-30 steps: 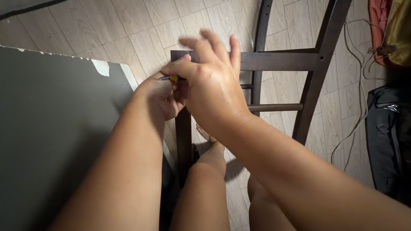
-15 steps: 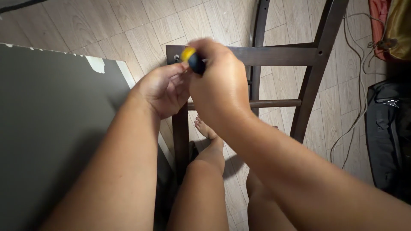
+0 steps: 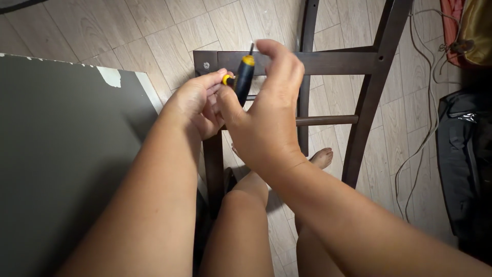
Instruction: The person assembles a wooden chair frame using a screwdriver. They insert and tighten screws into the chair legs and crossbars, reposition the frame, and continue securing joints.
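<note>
Together above a dark wooden chair frame (image 3: pixel 328 60), right hand (image 3: pixel 266 113) wrapped round a black-and-yellow screwdriver (image 3: pixel 243 77), thumb and fingers closed on its handle, metal shaft poking up past the fingertips toward the frame's top rail. Left hand (image 3: pixel 197 102) pressed against it from the left, fingers curled in and touching the yellow end of the handle; whether anything small is pinched there, impossible to tell. Just beyond the left hand, a screw head (image 3: pixel 206 65) set in the corner of the frame. Beneath both hands, a round rung (image 3: pixel 328 120) crossing between the frame's uprights, and bare legs with one foot (image 3: pixel 322 156) resting on pale wood-plank flooring (image 3: pixel 154 31). Left of the arms, a large dark grey panel (image 3: pixel 66 154) with a chipped pale corner. Far right, a white cable (image 3: pixel 425 128) trailing down beside a black bag (image 3: pixel 464 164).
</note>
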